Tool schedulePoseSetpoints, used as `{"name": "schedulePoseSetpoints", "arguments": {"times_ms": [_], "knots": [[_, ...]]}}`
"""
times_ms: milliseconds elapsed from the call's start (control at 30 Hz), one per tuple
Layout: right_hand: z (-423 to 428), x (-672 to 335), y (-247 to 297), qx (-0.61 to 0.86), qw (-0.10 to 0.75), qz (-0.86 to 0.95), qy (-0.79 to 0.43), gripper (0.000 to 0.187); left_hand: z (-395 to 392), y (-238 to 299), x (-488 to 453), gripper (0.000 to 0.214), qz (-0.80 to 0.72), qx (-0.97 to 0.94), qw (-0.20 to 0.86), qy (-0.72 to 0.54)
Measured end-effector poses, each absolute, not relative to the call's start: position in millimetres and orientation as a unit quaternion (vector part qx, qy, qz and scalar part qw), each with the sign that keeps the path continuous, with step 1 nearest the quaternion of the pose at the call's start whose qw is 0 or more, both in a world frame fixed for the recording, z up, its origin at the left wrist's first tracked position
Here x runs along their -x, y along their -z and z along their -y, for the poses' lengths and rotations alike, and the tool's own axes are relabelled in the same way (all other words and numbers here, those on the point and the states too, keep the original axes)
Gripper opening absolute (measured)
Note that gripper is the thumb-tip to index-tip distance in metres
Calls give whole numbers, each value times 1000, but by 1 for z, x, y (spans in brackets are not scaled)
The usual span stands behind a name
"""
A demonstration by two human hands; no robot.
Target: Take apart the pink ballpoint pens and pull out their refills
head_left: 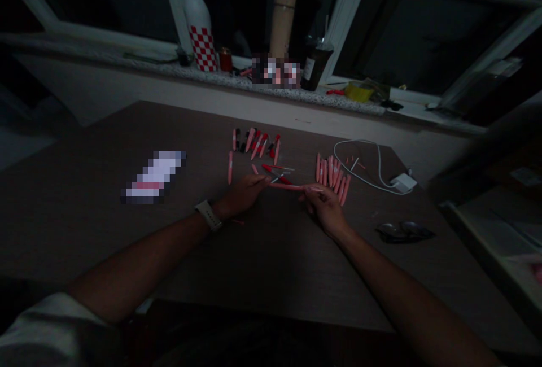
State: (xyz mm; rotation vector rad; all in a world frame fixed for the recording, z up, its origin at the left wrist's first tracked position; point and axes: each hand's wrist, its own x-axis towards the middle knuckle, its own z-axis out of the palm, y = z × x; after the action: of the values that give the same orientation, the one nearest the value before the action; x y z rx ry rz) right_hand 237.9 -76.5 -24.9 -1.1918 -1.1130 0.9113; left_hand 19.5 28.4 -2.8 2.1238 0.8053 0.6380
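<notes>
a: what took up most of the view?
b: a dark brown worktop (71,231) ran across the frame, with a speckled stone sill (127,56) behind it. a white bottle (198,22) with a red checked band stood on that sill.

a: what lay on the worktop?
b: a white power adapter (403,183) and its looped cable (359,149) lay toward the right, with dark glasses (404,232) nearer the person. a pixelated flat item (153,177) lay well to the left. two loose groups of pink pens sat between them, one bunch (256,144) further back and one bunch (332,172) just beyond the right hand.

a: and the grips?
b: the left grip (241,196), with a pale watch (208,214) on its wrist, was curled narrow, its fingertips at one end of a single pink pen (285,187). i couldn't tell if it clamped the pen. the right grip (324,209) was pinched narrow on the pen's other end.

a: where was the pen?
b: level across the gap, held between both grips.
</notes>
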Motion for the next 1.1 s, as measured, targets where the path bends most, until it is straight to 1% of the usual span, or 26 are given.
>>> {"name": "schedulePoseSetpoints", "arguments": {"times_ms": [100, 233, 300, 400, 567, 633, 800, 900, 967, 1100], "knots": [[77, -235, 24, 514, 590, 488, -387, 35, -29, 5, -20, 47, -331, -816, 391, -269], [77, -235, 23, 532, 585, 482, -378, 40, -25, 5, -24, 52, -341, -804, 396, -285], [77, -236, 24, 541, 587, 474, -372, 42, -24, 3, -25, 47, -323, -801, 415, -287], [76, -237, 25, 555, 586, 460, -369, 45, -22, 1, -24, 35, -296, -798, 443, -282], [76, -237, 25, 557, 585, 450, -381, 49, -23, 1, -23, 27, -293, -795, 461, -265], [76, -237, 24, 552, 582, 453, -388, 49, -25, 2, -23, 30, -301, -798, 452, -261], [77, -236, 24, 533, 579, 474, -396, 39, -29, 6, -24, 49, -336, -799, 415, -278], [76, -238, 27, 534, 581, 474, -392, 40, -29, 8, -25, 55, -339, -798, 416, -274], [75, -239, 28, 536, 588, 462, -391, 41, -28, 9, -25, 51, -324, -794, 430, -283], [74, -240, 28, 537, 594, 449, -397, 43, -27, 9, -25, 34, -312, -788, 440, -297]]}}
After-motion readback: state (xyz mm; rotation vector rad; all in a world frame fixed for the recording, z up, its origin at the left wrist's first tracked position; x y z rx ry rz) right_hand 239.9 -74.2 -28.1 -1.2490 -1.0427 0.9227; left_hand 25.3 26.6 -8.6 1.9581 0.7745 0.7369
